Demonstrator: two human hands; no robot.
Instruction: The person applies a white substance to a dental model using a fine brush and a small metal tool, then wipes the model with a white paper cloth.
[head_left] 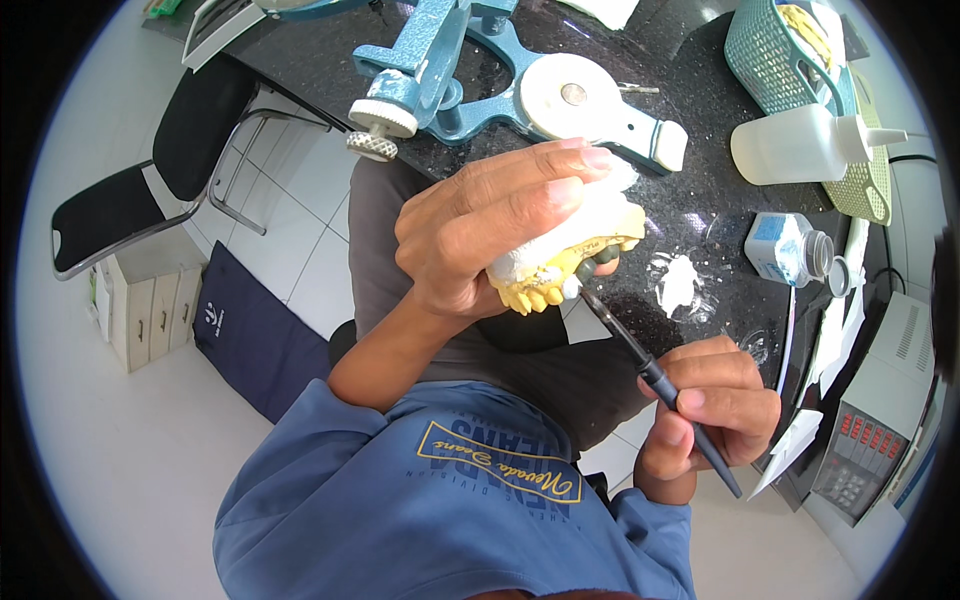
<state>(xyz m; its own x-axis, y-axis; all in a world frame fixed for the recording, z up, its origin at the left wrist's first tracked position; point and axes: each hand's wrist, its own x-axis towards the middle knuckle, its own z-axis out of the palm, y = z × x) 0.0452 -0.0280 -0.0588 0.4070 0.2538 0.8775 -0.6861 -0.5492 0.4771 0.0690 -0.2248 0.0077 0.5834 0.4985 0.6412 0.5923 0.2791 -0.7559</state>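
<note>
A dental cast (545, 275) with yellow teeth and a white plaster base is gripped in my left hand (490, 225), its teeth turned toward me. Next to the yellow teeth sit dark green tooth shapes (587, 270) and one pale, whitish tooth (571, 288). My right hand (715, 405) pinches a slim, dark-handled brush (655, 378). The brush's narrow tip is close to the pale tooth; whether it touches cannot be made out. Part of the cast is hidden behind my left fingers.
A blue articulator (490, 80) stands on the black countertop (690, 235) beyond the cast. White residue (678, 287), a squeeze bottle (795, 145), an uncapped jar (785, 248) and a teal basket (765, 60) are on the right. A grey control unit (870, 420) stands far right; a black chair (200, 130) is left.
</note>
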